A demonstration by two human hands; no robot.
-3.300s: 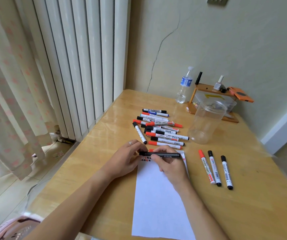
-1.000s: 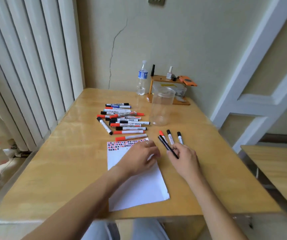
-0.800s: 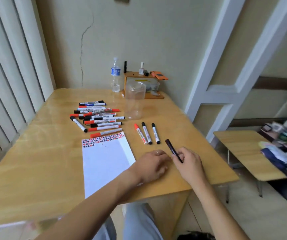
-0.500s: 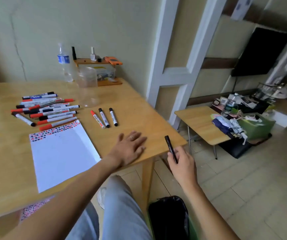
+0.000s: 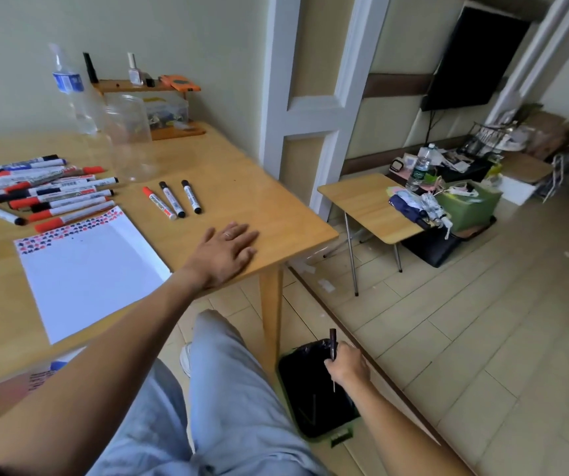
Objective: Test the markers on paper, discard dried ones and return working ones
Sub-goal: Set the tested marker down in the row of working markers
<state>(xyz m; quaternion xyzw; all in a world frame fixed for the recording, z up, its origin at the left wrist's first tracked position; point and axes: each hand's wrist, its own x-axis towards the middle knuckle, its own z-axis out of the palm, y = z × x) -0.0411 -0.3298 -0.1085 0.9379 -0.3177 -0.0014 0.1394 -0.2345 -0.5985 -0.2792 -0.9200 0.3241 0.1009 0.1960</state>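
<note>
At 6 o'clock, the lap in grey trousers [image 5: 228, 400] is seen, cut off by the lower edge. The bin [image 5: 314, 389], lined with a black bag, stands on the floor beside the table leg; its far rim is partly hidden by the right hand [image 5: 346, 367], and its contents cannot be made out. The black marker [image 5: 333, 345] is held upright in this grip, the fingers being curled round its middle; the capped end sticks up above the fist and a thin part shows below it. The marker is held over the bin mouth. Its label cannot be read.

At 10 o'clock from the bin, the left hand [image 5: 226, 250] is laid flat on the table [image 5: 276, 214] near its corner, fingers straight and spread, nothing held; a ring is worn. At 9 o'clock of that hand lies the paper [image 5: 91, 276], with a band of red and dark scribbles along its far edge. Beyond the hand, three markers [image 5: 172, 201] are laid side by side, one red-capped, two black-capped. At 9 o'clock of these, a pile of markers [image 5: 42, 190] is spread, cut off at the left edge. Farther back stands a clear jar [image 5: 128, 139], blurred, with a water bottle [image 5: 70, 87] and a small shelf [image 5: 145, 85] behind.
</note>
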